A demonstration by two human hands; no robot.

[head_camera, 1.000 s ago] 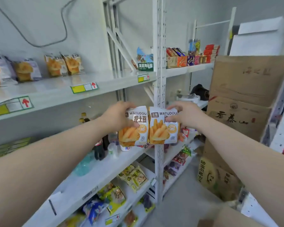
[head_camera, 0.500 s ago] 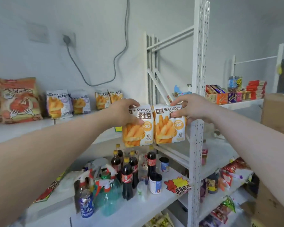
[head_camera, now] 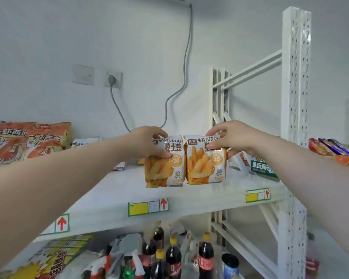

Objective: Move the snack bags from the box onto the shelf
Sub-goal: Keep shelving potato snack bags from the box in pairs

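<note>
Two white-and-orange fries snack bags stand upright side by side above the white shelf (head_camera: 117,190). My left hand (head_camera: 147,141) pinches the top of the left snack bag (head_camera: 163,168). My right hand (head_camera: 230,137) pinches the top of the right snack bag (head_camera: 206,168). Their bottoms are at or just over the shelf board; I cannot tell whether they touch it. More of the same bags (head_camera: 85,142) show behind my left arm at the shelf's back. The box is out of view.
Orange prawn-cracker bags (head_camera: 28,141) fill the shelf's left end. A green seaweed pack (head_camera: 262,166) and the white upright post (head_camera: 294,97) stand to the right, with snack boxes (head_camera: 334,152) beyond. Cola bottles (head_camera: 173,256) crowd the lower shelf. A cable hangs on the wall.
Both hands have carried the two bags up from waist height and forward over the upper shelf. My view has tilted up toward the wall.
</note>
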